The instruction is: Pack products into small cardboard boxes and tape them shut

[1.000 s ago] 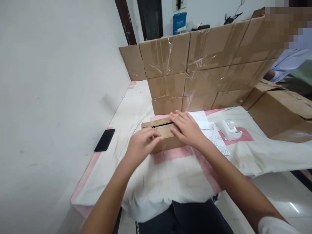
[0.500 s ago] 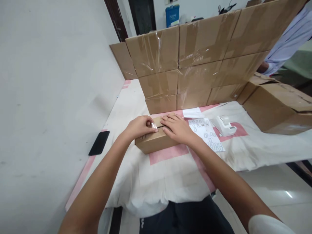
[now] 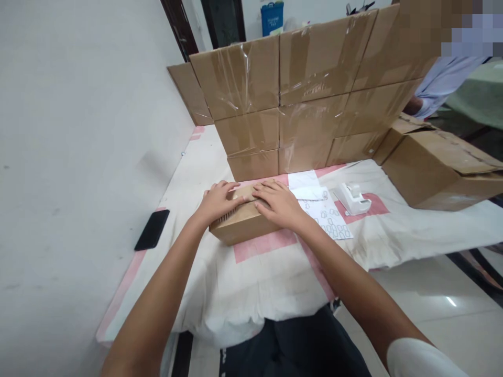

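Note:
A small brown cardboard box [image 3: 247, 228] lies on the cloth-covered table in front of me, its top flaps closed along a seam. My left hand [image 3: 217, 203] rests on its left end with fingers apart, the thumb stretched along the seam. Across the right part of the lid lies my right hand [image 3: 280, 203], flat and with fingers spread. Neither hand is closed around anything. Both hands cover much of the lid, so I cannot make out any tape under them. To the right sits a white tape dispenser [image 3: 356, 200], beside a paper sheet with drawn shapes [image 3: 337, 228].
A wall of taped cardboard boxes [image 3: 247, 84] stands behind the small box. At the right is a larger carton [image 3: 424, 175] with raised flaps. A black phone [image 3: 152, 230] lies by the left wall. Another person's sleeve [image 3: 444, 84] shows beyond the boxes.
My left hand has let go of the clear strip it pinched and spread its fingers over the box lid. My right hand stays on the lid. The view has shifted slightly.

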The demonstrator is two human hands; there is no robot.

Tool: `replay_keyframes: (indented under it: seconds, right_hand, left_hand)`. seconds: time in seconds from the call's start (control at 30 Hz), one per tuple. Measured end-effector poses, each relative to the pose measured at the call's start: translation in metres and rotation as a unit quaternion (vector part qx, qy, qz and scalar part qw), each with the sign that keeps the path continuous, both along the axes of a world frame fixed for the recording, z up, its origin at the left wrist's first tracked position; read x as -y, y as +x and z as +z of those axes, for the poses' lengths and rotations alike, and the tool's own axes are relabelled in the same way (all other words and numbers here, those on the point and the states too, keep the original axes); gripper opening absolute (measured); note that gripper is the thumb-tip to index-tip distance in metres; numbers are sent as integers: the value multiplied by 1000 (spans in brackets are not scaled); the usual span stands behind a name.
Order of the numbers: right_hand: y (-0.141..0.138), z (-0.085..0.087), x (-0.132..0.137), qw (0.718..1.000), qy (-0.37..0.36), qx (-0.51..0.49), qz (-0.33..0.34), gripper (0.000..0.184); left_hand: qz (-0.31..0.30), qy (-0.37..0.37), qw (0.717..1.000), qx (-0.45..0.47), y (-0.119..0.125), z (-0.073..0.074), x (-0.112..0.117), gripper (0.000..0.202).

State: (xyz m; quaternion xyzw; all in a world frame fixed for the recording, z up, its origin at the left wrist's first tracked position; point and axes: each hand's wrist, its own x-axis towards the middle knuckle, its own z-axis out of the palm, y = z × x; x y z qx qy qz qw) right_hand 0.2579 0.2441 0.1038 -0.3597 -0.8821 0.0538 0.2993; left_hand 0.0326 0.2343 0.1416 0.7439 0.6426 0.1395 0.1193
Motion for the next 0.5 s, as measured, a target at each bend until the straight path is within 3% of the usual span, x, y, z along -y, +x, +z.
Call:
replay_keyframes:
  seconds: [0.1,0.23,0.4,0.5]
  right_hand:
    - [-2,-4,-1,999,-1,-35,-10,28]
    - [-7,-9,1,995,-20,-92,-20,27]
    - [16,-20,-3,959,-88,-270,3,25]
    - [62,-39,-15,924,-122,-339,-131,26]
  left_hand:
    - [-28,63,996,-56,15,-3,36,78]
    - [-77,135,980,-122,36,-29,78,69]
    - [-67,209,967,-125,42,-51,82,53]
    - [-59,241,962,-116,39,-54,78,50]
